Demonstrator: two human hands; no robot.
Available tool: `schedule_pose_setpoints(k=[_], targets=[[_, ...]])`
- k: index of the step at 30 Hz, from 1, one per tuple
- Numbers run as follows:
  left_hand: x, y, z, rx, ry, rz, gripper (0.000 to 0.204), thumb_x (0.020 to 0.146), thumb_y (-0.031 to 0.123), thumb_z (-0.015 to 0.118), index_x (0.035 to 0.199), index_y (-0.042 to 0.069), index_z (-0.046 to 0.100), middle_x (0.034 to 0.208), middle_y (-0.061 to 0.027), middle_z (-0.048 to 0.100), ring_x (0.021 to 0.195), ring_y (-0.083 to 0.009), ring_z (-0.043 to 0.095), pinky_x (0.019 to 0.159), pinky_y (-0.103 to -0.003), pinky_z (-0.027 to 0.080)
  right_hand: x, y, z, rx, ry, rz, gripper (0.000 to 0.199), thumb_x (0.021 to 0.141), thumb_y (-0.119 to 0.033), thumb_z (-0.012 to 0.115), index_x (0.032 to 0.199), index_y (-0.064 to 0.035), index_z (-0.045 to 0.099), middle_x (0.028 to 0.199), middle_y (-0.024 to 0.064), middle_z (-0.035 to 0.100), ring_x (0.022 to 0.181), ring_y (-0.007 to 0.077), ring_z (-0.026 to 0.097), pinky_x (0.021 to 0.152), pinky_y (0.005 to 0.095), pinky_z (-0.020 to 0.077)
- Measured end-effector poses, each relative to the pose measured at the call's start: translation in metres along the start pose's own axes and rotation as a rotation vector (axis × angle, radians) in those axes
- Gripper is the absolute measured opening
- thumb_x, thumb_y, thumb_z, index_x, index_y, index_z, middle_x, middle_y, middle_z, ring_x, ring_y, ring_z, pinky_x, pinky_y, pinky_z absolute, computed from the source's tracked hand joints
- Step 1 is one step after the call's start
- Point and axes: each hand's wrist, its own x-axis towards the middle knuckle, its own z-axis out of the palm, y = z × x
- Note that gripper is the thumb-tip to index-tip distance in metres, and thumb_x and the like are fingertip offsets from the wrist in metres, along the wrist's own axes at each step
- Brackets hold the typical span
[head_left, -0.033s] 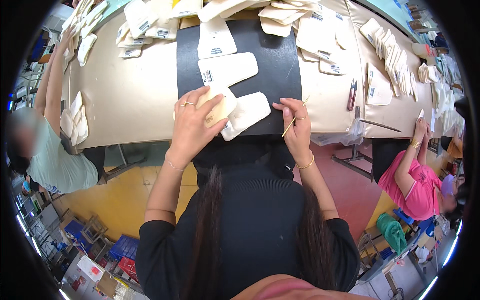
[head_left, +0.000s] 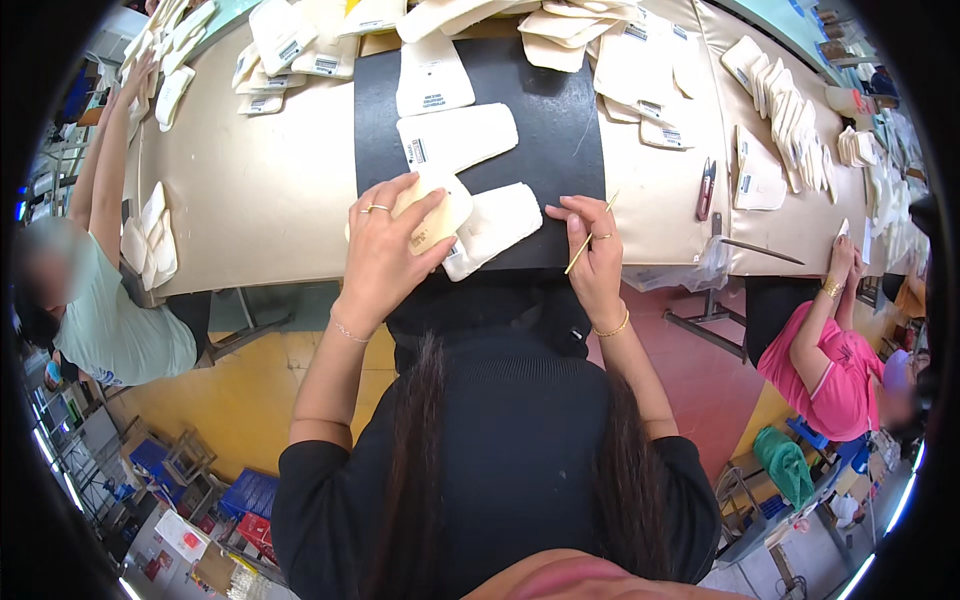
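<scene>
Pale yellow pad is in the left hand, over the left part of the black mat. The left hand holds it with the fingers spread over the top and the thumb down by its lower edge. I cannot tell if the pad is pressed flat or lifted a bit. Its right side covers part of a fluffy white pad, which lies tilted near the front of the mat. The right hand is to the right of the fluffy white pad, not touching it. It has a narrow grip on a thin yellow stick, which leans with its top to the right. Farther back on the mat lie a middle pad and a far pad, both with dark print. More pads sit in a left pile and a right pile on the tan table. Red snips lie well off to the right, above a clear plastic bag at the table edge. Someone in a pink shirt sits far to the right.
</scene>
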Motion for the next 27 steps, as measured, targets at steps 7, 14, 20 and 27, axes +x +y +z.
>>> schedule_pose_setpoints(k=[7, 14, 20, 27], targets=[[0.004, 0.026, 0.043, -0.042, -0.042, 0.134, 0.054, 0.076, 0.025, 0.086, 0.126, 0.014, 0.07, 0.138, -0.0154, 0.056, 0.129, -0.0359, 0.051, 0.109, -0.048, 0.039, 0.004, 0.007, 0.005, -0.035, -0.014, -0.034, 0.014, 0.099, 0.0, 0.06, 0.111, -0.0011, 0.067, 0.101, 0.012, 0.073, 0.095, 0.0265, 0.068, 0.086, 0.0358, 0.0526], [0.015, 0.023, 0.059, -0.048, -0.114, 0.208, 0.053, 0.076, 0.025, 0.084, 0.126, 0.014, 0.069, 0.14, -0.0148, 0.055, 0.127, -0.0358, 0.051, 0.108, -0.047, 0.039, -0.001, 0.015, 0.007, -0.057, 0.0, 0.004, 0.014, 0.098, -0.002, 0.062, 0.111, -0.0037, 0.068, 0.098, 0.0098, 0.076, 0.093, 0.0268, 0.068, 0.088, 0.0359, 0.0515], [0.019, 0.02, 0.06, -0.038, -0.1, 0.256, 0.053, 0.075, 0.024, 0.084, 0.125, 0.015, 0.07, 0.139, -0.0133, 0.055, 0.124, -0.0349, 0.051, 0.106, -0.046, 0.039, 0.0, 0.018, 0.006, -0.094, -0.008, -0.04, 0.014, 0.1, -0.003, 0.061, 0.112, -0.0041, 0.067, 0.097, 0.0096, 0.077, 0.091, 0.0274, 0.068, 0.09, 0.0371, 0.0503], [0.02, 0.021, 0.062, -0.013, -0.107, 0.265, 0.052, 0.075, 0.027, 0.083, 0.124, 0.014, 0.07, 0.139, -0.0151, 0.056, 0.125, -0.0342, 0.051, 0.105, -0.047, 0.04, 0.0, 0.014, 0.007, -0.011, -0.011, 0.046, 0.024, 0.108, -0.016, 0.051, 0.121, -0.0039, 0.067, 0.097, 0.0091, 0.075, 0.091, 0.0249, 0.066, 0.086, 0.0379, 0.0495]])
